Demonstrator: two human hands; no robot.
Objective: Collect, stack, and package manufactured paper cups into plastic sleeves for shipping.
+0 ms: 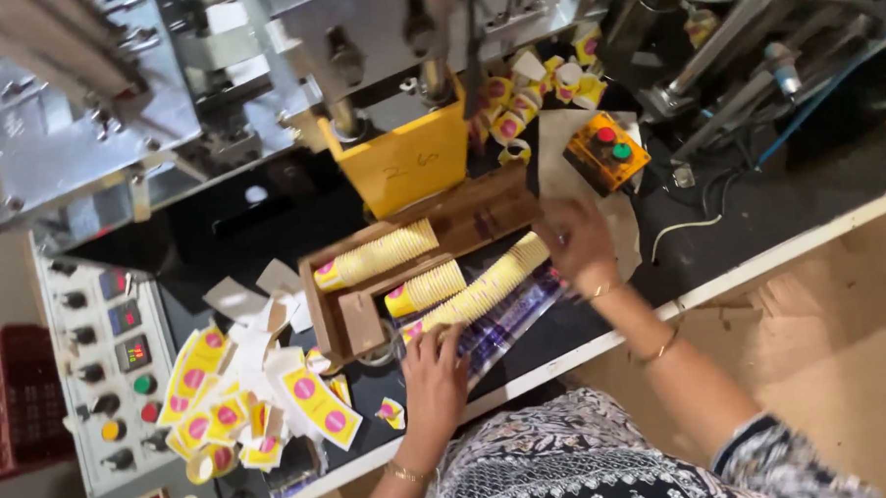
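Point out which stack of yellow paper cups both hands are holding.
The longest stack, lying diagonally outside the wooden tray, left hand and right hand at its ends. The two shorter stacks lie in the tray, untouched.

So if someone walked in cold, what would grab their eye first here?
Probably the long stack of yellow paper cups lying mid-bench, with the left hand at its near end and the right hand at its far end. Next, the heap of yellow blanks with pink dots at lower left, beside the grey control panel.
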